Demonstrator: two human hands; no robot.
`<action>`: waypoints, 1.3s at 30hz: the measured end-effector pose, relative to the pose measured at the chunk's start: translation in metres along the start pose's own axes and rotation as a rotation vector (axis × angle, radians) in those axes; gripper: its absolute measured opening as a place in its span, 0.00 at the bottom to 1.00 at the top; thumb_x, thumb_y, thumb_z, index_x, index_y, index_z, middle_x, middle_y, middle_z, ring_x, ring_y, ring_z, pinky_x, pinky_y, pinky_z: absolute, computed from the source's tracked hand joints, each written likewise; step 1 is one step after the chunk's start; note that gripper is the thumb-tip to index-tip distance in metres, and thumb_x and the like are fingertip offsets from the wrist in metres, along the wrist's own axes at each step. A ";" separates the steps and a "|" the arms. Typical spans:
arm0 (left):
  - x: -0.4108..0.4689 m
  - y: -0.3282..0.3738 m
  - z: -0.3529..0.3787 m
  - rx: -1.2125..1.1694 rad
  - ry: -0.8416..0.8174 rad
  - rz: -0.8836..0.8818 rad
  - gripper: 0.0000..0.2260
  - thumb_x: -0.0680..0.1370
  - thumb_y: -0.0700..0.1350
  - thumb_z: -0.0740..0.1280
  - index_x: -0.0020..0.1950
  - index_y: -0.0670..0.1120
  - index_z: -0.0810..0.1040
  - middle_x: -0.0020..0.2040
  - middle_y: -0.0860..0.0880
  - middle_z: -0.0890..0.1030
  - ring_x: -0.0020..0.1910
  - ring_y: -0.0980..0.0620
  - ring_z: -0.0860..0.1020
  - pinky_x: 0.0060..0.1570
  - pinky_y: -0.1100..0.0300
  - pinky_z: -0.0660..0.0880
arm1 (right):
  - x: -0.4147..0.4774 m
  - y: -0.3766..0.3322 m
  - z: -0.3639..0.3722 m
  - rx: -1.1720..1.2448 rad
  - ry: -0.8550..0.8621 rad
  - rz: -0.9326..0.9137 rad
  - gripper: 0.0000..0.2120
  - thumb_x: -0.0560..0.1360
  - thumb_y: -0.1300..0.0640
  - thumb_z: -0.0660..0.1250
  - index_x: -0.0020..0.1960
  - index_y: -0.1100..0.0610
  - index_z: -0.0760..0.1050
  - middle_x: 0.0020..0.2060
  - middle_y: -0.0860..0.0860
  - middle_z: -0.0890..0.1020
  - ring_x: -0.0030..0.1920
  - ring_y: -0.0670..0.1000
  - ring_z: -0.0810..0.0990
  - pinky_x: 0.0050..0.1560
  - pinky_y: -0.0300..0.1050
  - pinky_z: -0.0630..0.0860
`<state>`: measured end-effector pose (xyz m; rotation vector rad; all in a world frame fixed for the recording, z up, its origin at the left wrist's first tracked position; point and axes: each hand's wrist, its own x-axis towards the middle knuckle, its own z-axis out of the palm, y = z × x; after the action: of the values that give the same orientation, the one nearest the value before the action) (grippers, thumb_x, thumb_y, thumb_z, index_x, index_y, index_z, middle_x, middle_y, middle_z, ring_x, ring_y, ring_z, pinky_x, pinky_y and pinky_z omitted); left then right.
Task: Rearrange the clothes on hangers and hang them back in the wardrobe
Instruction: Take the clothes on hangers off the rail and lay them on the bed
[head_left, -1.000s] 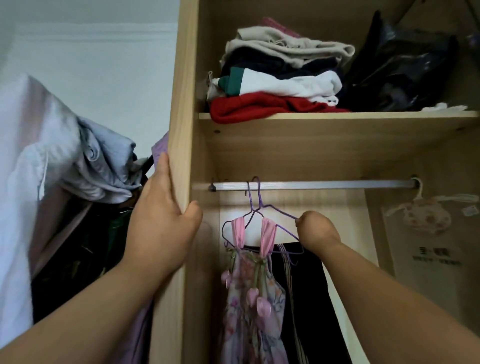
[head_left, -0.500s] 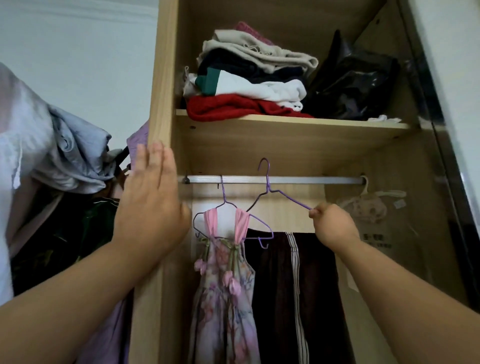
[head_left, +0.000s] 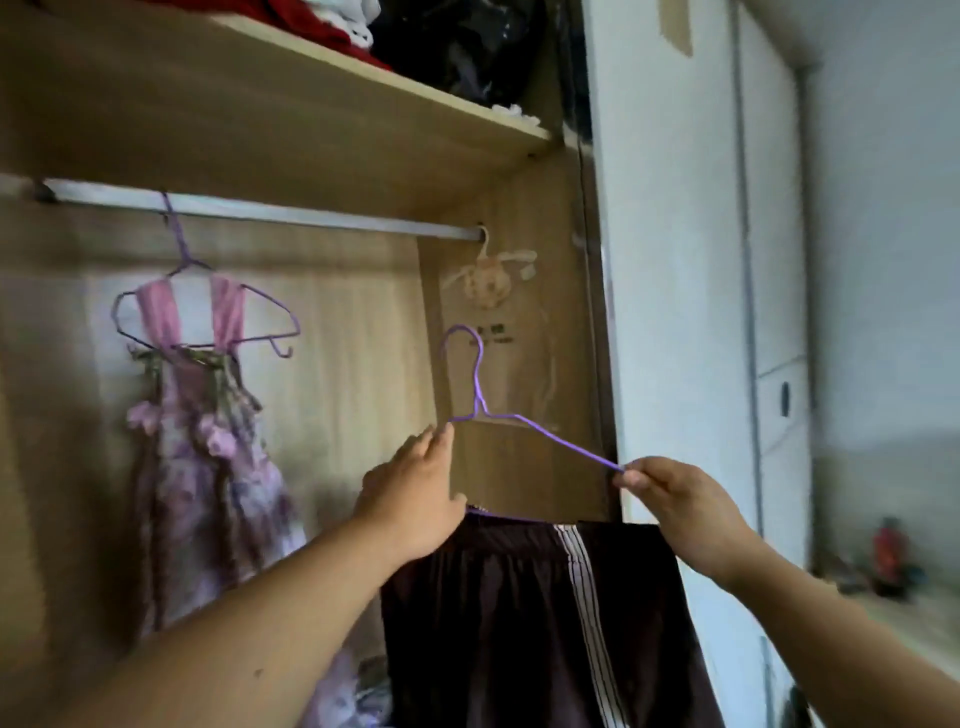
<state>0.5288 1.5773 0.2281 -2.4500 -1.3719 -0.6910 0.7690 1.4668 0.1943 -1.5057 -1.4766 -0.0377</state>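
Dress (head_left: 202, 441) hangs on rail (head_left: 311, 215). Dark garment (head_left: 493, 623) on hanger (head_left: 545, 434) is off it: right hand (head_left: 685, 514) pinches hanger end, left hand (head_left: 415, 499) open alongside. Rehanging outstanding.

Txt on hanging bag (head_left: 511, 332): too blurry, unreadable; nothing else legible.

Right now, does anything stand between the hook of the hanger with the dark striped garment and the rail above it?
Nothing visible does. The purple hanger, pinched by the right hand, has open space up to the rail, between the floral dress and the sachet.
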 end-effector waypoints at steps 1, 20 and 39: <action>0.000 0.005 0.020 -0.075 -0.021 -0.003 0.34 0.77 0.51 0.60 0.78 0.46 0.47 0.77 0.46 0.56 0.75 0.49 0.57 0.69 0.49 0.63 | -0.022 0.008 -0.007 -0.019 -0.001 0.040 0.10 0.78 0.55 0.62 0.42 0.54 0.80 0.34 0.47 0.80 0.35 0.45 0.75 0.38 0.28 0.66; -0.132 0.202 0.190 -0.762 -0.514 0.698 0.07 0.80 0.43 0.63 0.42 0.48 0.74 0.36 0.48 0.74 0.41 0.44 0.75 0.38 0.55 0.63 | -0.436 0.017 -0.061 -0.286 0.568 1.073 0.10 0.77 0.58 0.64 0.38 0.48 0.75 0.34 0.47 0.80 0.37 0.48 0.76 0.42 0.40 0.70; -0.409 0.553 0.283 -0.578 -0.742 1.234 0.07 0.79 0.47 0.62 0.51 0.51 0.79 0.51 0.46 0.76 0.55 0.41 0.70 0.58 0.52 0.65 | -0.778 0.075 -0.115 -0.251 0.794 1.872 0.09 0.79 0.54 0.61 0.39 0.50 0.70 0.31 0.48 0.73 0.34 0.47 0.71 0.33 0.42 0.64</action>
<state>0.8968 1.1095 -0.2174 -3.4074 0.5331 0.2058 0.6928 0.8347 -0.2735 -2.1308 0.8411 0.2725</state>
